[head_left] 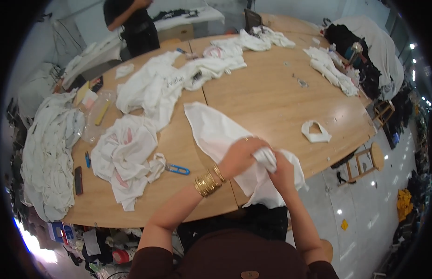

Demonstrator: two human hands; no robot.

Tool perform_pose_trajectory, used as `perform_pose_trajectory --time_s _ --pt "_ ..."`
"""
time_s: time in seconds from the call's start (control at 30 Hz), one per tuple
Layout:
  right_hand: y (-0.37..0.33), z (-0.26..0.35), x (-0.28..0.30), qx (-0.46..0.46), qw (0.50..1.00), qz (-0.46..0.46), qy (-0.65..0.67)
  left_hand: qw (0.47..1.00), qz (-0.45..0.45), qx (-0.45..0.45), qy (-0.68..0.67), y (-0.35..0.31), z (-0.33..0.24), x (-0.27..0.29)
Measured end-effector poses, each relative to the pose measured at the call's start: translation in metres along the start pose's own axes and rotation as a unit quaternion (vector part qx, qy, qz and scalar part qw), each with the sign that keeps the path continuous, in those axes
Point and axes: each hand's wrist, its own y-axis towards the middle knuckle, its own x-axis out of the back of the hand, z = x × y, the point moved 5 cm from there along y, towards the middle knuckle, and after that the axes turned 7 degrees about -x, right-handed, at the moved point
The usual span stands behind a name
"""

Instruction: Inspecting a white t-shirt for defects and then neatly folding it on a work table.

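A white piece of cloth (211,128) lies partly on the wooden table and hangs over its near edge in front of me. My left hand (244,156), with gold bangles at the wrist, grips a bunched part of it. Close beside, my right hand (283,172) is closed on the same bunch from the other side. Fingertips of both hands are partly hidden by the folds. To the left of the cloth lie blue-handled thread snips (178,169), next to a crumpled white garment (125,149) with pinkish patches.
White garments (153,86) spread over the table's far left, beside a large pile of white cloth (53,149). A white cut-out scrap (316,132) lies right. Dark clothing (360,56) is heaped far right; a wooden stool (365,162) stands below. Another person (137,28) stands across the table.
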Motion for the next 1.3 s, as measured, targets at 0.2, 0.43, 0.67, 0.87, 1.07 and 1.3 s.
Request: perform_pose_trajectory --time_s 0.2,0.43,0.67,0.87,1.07,1.3 --pt "-0.007 -0.089 0.069 -0.100 0.953 -0.132 0.255 0.975 -0.008 0.165 0.150 -0.086 0.038 0.014" --pt "0.016 -0.091 0.137 -0.070 0.951 -0.225 0.202 0.885 0.096 0.335 0.308 -0.238 0.108 0.060" --pt "0.062 0.015 0.119 0.017 0.993 -0.105 0.052 0.932 0.062 0.293 0.205 -0.174 0.057 0.094" --pt "0.064 0.162 0.063 0.242 0.969 0.044 -0.026 0.989 -0.071 0.084 -0.095 -0.001 -0.059 0.083" --pt "0.110 0.140 0.087 0.189 0.974 -0.020 -0.121 0.975 -0.175 0.124 0.058 0.033 -0.037 0.175" --pt "0.181 0.016 0.095 0.022 0.966 -0.076 -0.247 0.956 -0.051 0.059 0.285 0.077 -0.065 0.221"
